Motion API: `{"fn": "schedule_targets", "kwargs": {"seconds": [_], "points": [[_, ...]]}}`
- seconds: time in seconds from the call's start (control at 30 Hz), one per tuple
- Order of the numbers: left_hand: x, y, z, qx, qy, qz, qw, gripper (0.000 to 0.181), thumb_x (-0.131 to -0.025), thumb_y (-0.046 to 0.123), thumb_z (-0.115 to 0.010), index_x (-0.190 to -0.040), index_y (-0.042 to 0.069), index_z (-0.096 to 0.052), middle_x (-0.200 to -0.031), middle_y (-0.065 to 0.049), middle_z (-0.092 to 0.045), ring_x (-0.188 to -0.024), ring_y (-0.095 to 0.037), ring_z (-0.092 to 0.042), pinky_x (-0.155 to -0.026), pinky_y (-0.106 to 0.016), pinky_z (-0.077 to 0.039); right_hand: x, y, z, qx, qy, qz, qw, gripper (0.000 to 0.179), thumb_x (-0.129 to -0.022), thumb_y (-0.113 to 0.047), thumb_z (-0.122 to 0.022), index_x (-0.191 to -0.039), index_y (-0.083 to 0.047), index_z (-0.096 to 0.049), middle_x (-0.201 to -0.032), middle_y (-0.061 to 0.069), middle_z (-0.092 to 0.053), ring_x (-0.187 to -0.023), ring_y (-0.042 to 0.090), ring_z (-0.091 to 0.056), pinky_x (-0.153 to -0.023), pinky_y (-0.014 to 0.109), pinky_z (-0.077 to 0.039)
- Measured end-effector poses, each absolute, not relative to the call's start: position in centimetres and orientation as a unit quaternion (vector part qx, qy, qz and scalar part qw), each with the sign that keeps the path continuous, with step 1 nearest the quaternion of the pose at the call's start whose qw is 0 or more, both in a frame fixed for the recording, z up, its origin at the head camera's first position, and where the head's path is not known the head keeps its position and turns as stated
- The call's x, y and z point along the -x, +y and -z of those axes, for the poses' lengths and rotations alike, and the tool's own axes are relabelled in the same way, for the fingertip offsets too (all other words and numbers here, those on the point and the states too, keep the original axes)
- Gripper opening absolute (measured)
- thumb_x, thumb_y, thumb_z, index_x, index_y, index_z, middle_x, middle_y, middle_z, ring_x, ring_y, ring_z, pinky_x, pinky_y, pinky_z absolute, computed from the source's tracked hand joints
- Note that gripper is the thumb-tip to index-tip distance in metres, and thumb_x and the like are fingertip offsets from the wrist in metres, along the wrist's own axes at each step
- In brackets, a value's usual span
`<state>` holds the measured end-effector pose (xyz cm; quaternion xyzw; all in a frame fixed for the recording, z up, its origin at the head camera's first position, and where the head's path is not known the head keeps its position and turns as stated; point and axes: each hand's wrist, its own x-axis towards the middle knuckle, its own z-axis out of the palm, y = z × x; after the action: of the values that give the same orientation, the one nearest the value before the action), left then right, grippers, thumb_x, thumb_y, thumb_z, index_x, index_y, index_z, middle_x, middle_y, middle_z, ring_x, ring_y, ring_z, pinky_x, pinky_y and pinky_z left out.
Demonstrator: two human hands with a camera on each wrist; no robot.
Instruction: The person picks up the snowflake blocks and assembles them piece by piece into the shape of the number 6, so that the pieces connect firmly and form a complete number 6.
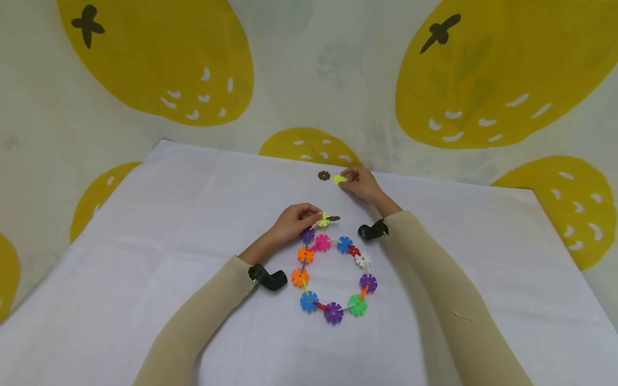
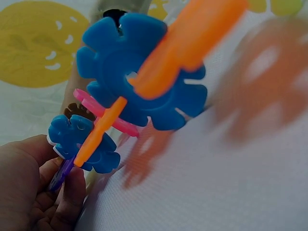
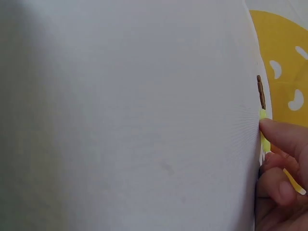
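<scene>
My left hand holds the upper left end of a ring-shaped chain of interlocking snowflake discs. Thumb and fingers pinch this end near a pale yellow snowflake disc, with a brown disc slotted into it edge-on. In the left wrist view, a purple disc and a blue disc are by the fingertips. Toward the far table edge, my right hand has thumb and fingers at the rims of a loose yellow snowflake disc on the cloth. Its palm side is partly hidden.
A loose brown disc lies left of the right hand. The chain curves toward me through a green disc and a purple disc. White cloth covers the table; a lemon-patterned curtain hangs behind its far edge.
</scene>
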<state>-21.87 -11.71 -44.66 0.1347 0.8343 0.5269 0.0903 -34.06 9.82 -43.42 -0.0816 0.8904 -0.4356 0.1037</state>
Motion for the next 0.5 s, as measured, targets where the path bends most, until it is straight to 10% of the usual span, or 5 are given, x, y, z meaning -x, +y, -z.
{"fn": "schedule_targets", "kwargs": {"seconds": [0.5], "points": [[22.75, -12.43, 44.93, -0.093, 0.827, -0.553, 0.046, 0.027, -0.097, 0.020, -0.062, -0.111, -0.002, -0.069, -0.095, -0.012, -0.070, -0.074, -0.010, -0.057, -0.069, -0.021, -0.046, 33.47, 10.81, 43.17, 0.089, 0.837, 0.522, 0.137, 0.032, -0.091, -0.014, -0.070, -0.118, 0.001, -0.063, -0.090, 0.007, -0.068, -0.068, 0.011, -0.060, -0.063, 0.019, -0.049]]}}
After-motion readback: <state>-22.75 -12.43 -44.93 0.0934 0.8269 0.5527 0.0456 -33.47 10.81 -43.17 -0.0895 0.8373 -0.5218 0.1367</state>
